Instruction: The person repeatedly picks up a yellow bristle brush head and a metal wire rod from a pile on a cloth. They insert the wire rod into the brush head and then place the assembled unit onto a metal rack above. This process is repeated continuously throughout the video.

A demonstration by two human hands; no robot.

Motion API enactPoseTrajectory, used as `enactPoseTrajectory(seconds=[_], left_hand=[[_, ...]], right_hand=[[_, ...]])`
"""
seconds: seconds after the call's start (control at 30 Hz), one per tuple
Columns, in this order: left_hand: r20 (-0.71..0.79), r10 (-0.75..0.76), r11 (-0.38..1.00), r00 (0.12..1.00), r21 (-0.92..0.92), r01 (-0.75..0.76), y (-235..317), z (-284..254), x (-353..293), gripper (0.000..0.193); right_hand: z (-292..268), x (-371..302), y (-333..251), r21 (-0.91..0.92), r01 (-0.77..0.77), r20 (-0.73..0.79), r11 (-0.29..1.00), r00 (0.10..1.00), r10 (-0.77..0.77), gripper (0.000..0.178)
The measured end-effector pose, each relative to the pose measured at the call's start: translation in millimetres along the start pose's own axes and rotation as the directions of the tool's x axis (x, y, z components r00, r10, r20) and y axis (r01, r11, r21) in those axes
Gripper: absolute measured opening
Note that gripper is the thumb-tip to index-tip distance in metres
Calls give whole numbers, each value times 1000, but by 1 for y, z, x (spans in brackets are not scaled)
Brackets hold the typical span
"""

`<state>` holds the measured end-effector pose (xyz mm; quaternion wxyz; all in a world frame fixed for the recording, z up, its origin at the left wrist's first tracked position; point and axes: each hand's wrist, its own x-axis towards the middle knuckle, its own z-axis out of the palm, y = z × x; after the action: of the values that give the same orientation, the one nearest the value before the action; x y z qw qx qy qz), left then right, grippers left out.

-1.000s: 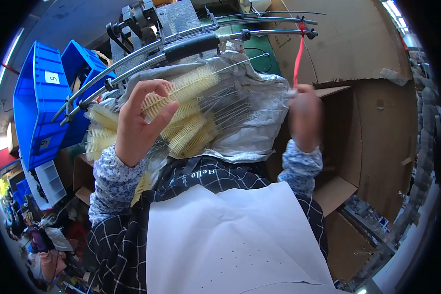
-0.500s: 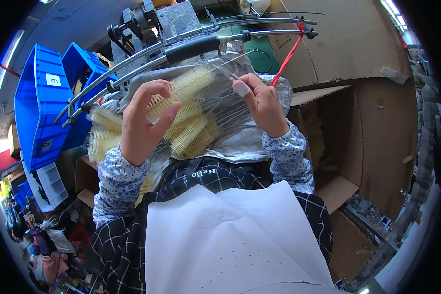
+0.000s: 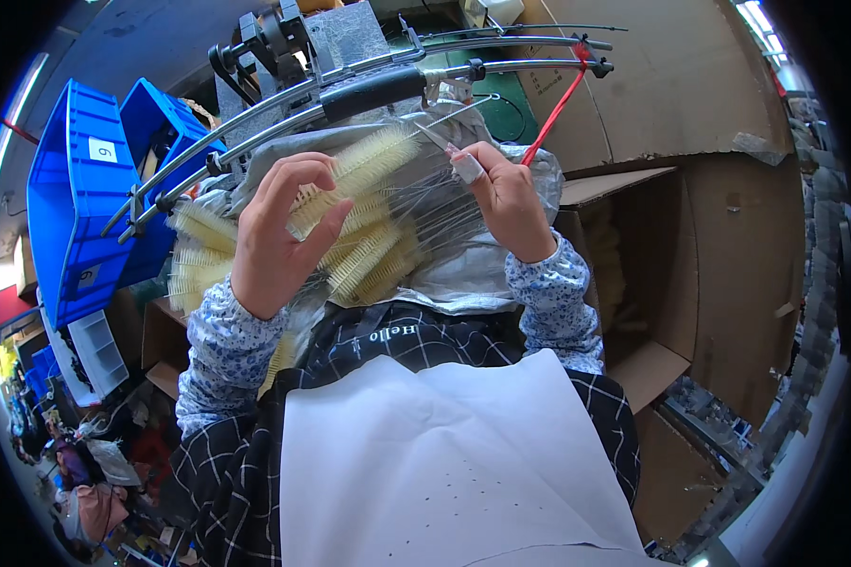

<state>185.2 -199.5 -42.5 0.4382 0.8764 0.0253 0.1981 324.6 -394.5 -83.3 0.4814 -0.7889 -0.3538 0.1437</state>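
Observation:
My left hand point(image 3: 279, 231) curls loosely around a pale yellow bristle brush point(image 3: 373, 161), its thumb and fingertips on either side of the bristles. The brush tilts up to the right, and its twisted wire stem point(image 3: 459, 111) ends in a small loop. Between thumb and fingers, my right hand point(image 3: 509, 198) grips a small pointed metal tool point(image 3: 433, 137), its tip close to where bristles and stem meet. The tool's handle is mostly hidden, so its kind is unclear. White tape wraps a right finger. Below lie several more yellow brushes point(image 3: 364, 260) with thin wire stems.
A curved metal rail frame point(image 3: 369, 94) with a black sleeve crosses beyond my hands, a red strap point(image 3: 556, 113) tied at its right end. Blue bins point(image 3: 76, 208) stand at left. An open cardboard box point(image 3: 667, 274) is on the right. White sheeting point(image 3: 444, 454) covers my lap.
The pointed tool in my right hand has shifted slightly and its tip shows more clearly beside the brush stem. My left hand and the brush have barely moved.

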Motion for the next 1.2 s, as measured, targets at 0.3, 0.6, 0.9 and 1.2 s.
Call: enactPoseTrajectory(seconds=[0.3,0.6,0.9,1.2], left_hand=[[68,-59,992,996,-105,66,-22,2,-9,25],[535,-161,975,830,216,50,-47,-14,-62,40],[241,-550,681,800,684,262,-70,-109,-110,48],[281,-387,657,878,752,49,-74,-123,-127,42]], right_hand=[[-30,-5,34,183,-119,-288,976,943,169,14],[-114,-24,150,-436,-635,-582,638,740,339,51],[6,49,54,-324,79,-31,943,995,-94,38],[155,85,-31,121,328,734,937,606,-307,36]])
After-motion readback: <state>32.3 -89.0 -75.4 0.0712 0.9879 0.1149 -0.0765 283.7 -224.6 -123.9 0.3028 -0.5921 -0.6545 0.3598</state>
